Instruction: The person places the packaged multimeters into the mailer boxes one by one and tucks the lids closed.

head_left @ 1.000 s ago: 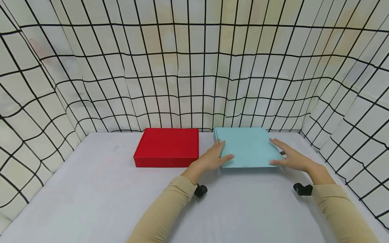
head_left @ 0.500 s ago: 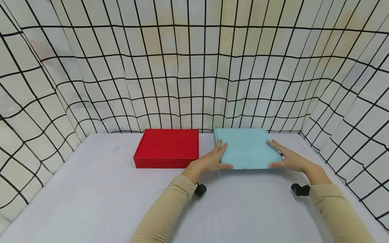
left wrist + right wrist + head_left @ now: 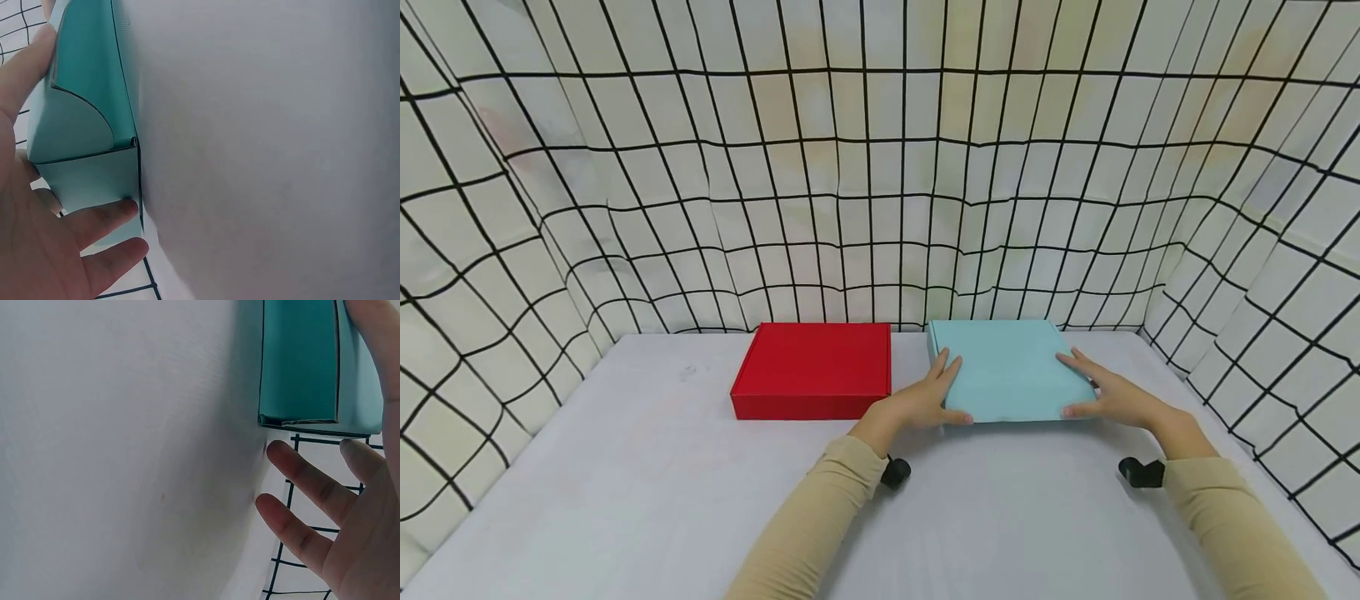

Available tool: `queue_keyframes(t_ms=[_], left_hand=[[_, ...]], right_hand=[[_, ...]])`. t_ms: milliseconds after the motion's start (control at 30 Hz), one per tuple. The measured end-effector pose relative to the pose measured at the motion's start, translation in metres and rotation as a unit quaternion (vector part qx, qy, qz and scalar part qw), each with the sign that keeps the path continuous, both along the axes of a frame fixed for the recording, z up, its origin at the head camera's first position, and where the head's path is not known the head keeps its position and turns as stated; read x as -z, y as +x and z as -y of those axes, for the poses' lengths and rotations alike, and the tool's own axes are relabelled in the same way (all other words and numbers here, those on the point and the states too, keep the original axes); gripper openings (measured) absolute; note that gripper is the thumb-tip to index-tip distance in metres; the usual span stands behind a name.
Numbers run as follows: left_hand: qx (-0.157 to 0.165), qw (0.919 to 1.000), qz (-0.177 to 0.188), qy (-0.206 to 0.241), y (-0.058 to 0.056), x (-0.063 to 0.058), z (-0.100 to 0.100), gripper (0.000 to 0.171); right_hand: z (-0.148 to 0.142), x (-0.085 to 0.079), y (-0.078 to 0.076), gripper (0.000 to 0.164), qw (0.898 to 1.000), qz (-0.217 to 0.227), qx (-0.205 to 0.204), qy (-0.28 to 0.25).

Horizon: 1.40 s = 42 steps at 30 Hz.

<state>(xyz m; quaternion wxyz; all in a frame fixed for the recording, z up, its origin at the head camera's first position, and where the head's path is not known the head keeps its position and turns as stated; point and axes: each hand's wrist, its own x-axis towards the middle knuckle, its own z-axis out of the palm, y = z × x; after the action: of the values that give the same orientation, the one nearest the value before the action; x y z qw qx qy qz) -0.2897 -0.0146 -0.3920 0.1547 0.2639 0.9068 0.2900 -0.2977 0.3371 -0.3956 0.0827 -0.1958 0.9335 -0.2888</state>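
A light blue cardboard box (image 3: 1017, 371) lies at the back right of the table, with one hand at each side. My left hand (image 3: 913, 404) has its fingers spread along the box's left side and its thumb at the near edge of the lid. In the left wrist view a rounded flap (image 3: 72, 125) shows at the near corner, beside the darker teal front (image 3: 94, 56). My right hand (image 3: 1118, 398) mirrors this on the right, thumb at the lid's near edge. Its fingers (image 3: 309, 487) are extended just past the box's corner in the right wrist view.
A closed red box (image 3: 816, 360) stands left of the blue one, close to my left wrist. Both rest on a white-covered table (image 3: 625, 483). White walls with a black grid (image 3: 880, 167) enclose the back and sides. A black wrist camera (image 3: 1142, 472) sits beside the right sleeve.
My left thumb has slid from the top of the lid down to its near edge. The right hand has shifted slightly left against the box. The red box has stayed put.
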Motion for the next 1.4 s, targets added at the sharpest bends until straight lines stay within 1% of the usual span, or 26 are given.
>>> queue_keyframes(t_ms=[133,333,567,667,833,1000,1200,1300,1400], left_hand=[[0.000,0.9999,-0.006,-0.011,0.000,-0.001,-0.001,0.100],[-0.006,0.9992,-0.018,-0.036,0.001,0.000,-0.003,0.101],[-0.014,0.9964,-0.038,-0.075,0.002,-0.001,-0.006,0.101],[-0.012,0.9965,-0.036,-0.074,0.001,0.001,-0.007,0.102],[-0.003,0.9980,-0.020,-0.061,-0.001,0.001,-0.005,0.104],[-0.004,0.9981,-0.016,-0.059,-0.001,-0.002,-0.004,0.104],[-0.009,0.9953,-0.030,-0.092,0.001,-0.001,-0.005,0.105],[-0.011,0.9933,-0.038,-0.108,0.002,0.000,-0.007,0.105],[-0.013,0.9919,-0.044,-0.119,0.001,0.000,-0.007,0.105]], right_hand=[[0.000,0.002,-0.001,0.103,1.000,-0.006,0.003,0.002],[0.002,0.003,0.000,0.104,1.000,-0.015,0.010,0.021],[0.006,-0.001,0.003,0.106,0.999,-0.023,0.007,0.039],[0.001,-0.004,0.005,0.107,0.999,-0.018,0.005,0.049],[-0.012,-0.007,0.007,0.107,0.999,0.002,0.010,0.049],[-0.014,-0.009,0.008,0.106,0.999,-0.002,0.012,0.042],[-0.011,-0.003,0.008,0.107,0.998,-0.008,0.022,0.055],[-0.010,0.000,0.007,0.107,0.998,-0.018,0.019,0.064],[-0.008,-0.002,0.007,0.106,0.998,-0.028,0.010,0.057]])
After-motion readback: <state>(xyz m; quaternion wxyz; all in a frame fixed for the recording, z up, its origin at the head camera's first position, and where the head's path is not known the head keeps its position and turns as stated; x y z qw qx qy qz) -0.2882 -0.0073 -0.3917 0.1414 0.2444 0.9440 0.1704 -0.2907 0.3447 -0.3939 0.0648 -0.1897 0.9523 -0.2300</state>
